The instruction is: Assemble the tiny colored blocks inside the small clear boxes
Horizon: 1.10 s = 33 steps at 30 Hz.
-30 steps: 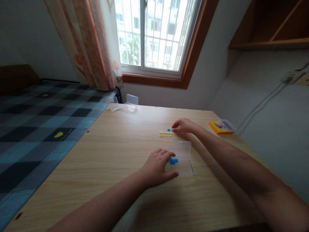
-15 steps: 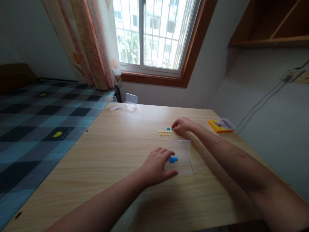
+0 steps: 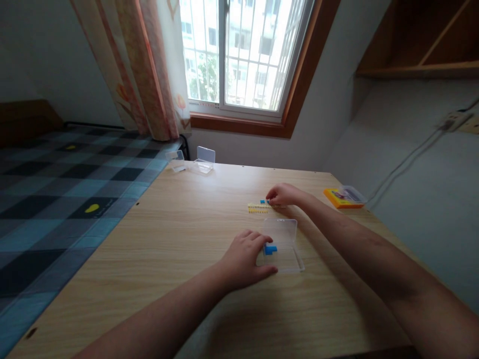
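Observation:
My left hand [image 3: 245,259] spans the left side of an open clear plastic box [image 3: 290,259], thumb at its front edge and fingers at its left rear. Inside the box, close to those fingers, lie blue pieces [image 3: 270,249] like small building blocks. Farther back, my right hand [image 3: 280,194] has its fingertips pinched on a small blue block [image 3: 268,201], which they partly cover. Another small blue block [image 3: 262,201] lies just left of it. Rows of small yellow pieces [image 3: 258,208] lie right in front of these blocks, their right end under my right hand.
An orange-yellow box with a clear lid [image 3: 343,197] lies near the table's right edge. Two open clear boxes, one farther left [image 3: 176,162] and one beside it [image 3: 204,162], stand at the back left corner. A bed with a checked cover [image 3: 112,184] adjoins the left side.
The whole view has shifted slightly, moving everything a little lower in the picture. Both hands keep nearly the same places against the box and the blocks.

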Available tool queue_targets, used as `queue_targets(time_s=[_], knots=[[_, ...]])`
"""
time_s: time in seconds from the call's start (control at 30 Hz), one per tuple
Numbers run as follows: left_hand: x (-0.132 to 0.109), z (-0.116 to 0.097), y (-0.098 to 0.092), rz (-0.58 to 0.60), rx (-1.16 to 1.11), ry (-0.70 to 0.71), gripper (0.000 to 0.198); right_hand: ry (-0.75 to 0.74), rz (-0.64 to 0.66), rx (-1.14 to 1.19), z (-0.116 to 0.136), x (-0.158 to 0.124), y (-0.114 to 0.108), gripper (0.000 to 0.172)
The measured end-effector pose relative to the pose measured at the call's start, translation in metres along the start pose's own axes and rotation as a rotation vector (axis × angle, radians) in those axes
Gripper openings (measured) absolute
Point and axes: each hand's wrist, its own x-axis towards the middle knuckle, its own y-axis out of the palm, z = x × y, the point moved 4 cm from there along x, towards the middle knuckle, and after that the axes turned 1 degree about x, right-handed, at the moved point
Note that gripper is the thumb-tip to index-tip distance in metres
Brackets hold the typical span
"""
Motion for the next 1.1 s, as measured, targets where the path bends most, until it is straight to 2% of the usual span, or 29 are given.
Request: queue_targets(time_s=[0.27,0.33,0.43,0.5,0.57,0.63,0.73,0.83,0.87,0.97,1.1], knots=[[0.001,0.0,0.0,0.006,0.003,-0.005,0.058,0.016,-0.113,-0.021,0.001,0.001,0.004,0.017],[0.001,0.0,-0.001,0.008,0.0,-0.004,0.058,0.027,-0.181,0.004,0.0,0.003,-0.004,0.016],[0.001,-0.001,-0.002,0.012,-0.008,-0.007,0.057,0.03,-0.309,0.065,-0.003,-0.003,-0.027,0.021],[0.001,-0.001,-0.002,0.015,-0.012,-0.017,0.056,0.029,-0.384,0.105,-0.005,-0.02,-0.045,0.026],[0.001,-0.001,-0.003,0.017,-0.016,-0.024,0.055,-0.001,-0.452,0.162,-0.002,-0.05,-0.059,0.029],[0.001,-0.002,-0.002,0.018,-0.019,-0.021,0.055,-0.147,-0.532,0.299,0.008,-0.093,-0.065,0.028],[0.001,-0.003,-0.003,0.012,-0.015,-0.018,0.055,-0.398,-0.402,0.377,0.035,-0.154,-0.048,0.024],[0.001,-0.004,-0.003,0.01,-0.014,-0.022,0.055,-0.516,-0.176,0.33,0.059,-0.185,-0.009,0.016],[0.001,-0.004,-0.004,0.011,-0.014,-0.023,0.055,-0.512,-0.132,0.281,0.064,-0.187,0.004,0.015],[0.0,-0.004,-0.004,0.013,-0.014,-0.025,0.055,-0.472,-0.134,0.123,0.069,-0.18,0.032,0.018],[0.001,-0.004,-0.004,0.024,-0.02,-0.046,0.055,-0.451,-0.162,0.062,0.065,-0.168,0.049,0.016]])
